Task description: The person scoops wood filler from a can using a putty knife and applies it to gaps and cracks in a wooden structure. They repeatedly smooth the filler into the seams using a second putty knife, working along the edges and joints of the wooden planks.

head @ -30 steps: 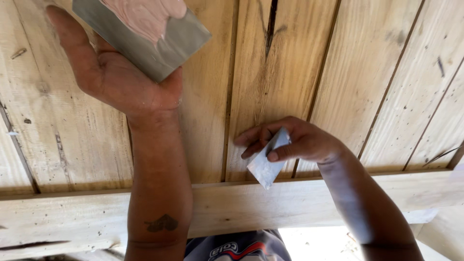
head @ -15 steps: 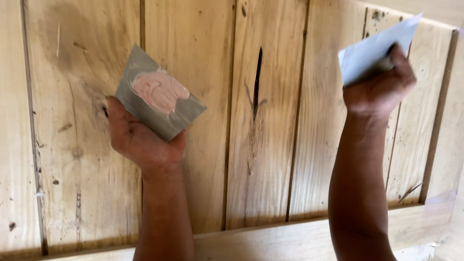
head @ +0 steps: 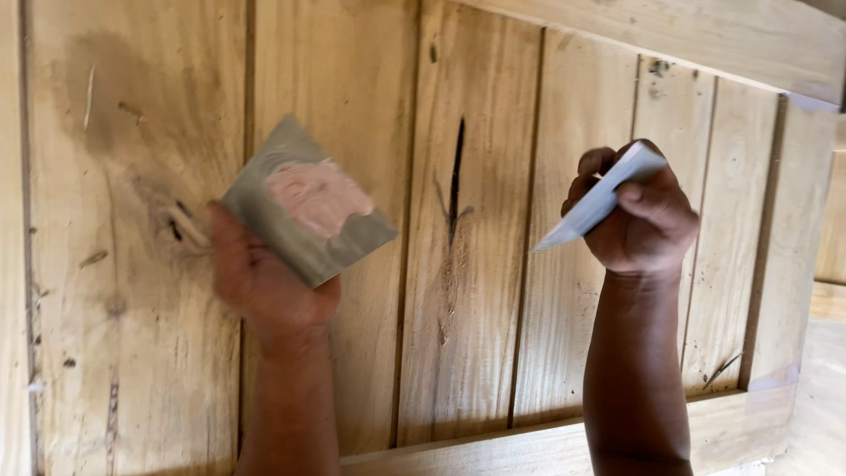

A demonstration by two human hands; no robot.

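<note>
1. Head camera view looks at a wooden plank panel [head: 352, 70] made of upright boards inside a frame; a dark lengthwise crack [head: 456, 181] runs down the middle board.
2. The left hand [head: 264, 286] is closed around the lower edge of a grey square plate [head: 304, 198], thumb up its left side. On the plate sits a dab of pinkish filler [head: 319, 194]. The hand is somewhat blurred.
3. The right hand [head: 639, 220] is clenched in a fist on a pale flat scraper blade [head: 590, 204], whose tip points left and down toward the crack, near it but apart from the wood.
4. Judging by this, the step in hand looks like loading up and filling: the blade seems bare (though its far face is hidden), and the crack shows no filler in it.
5. The next move would call for bringing blade to plate to pick up filler, then pressing it flat along the crack, firm enough to pack the gap without smearing wide over the neighbouring boards.
</note>
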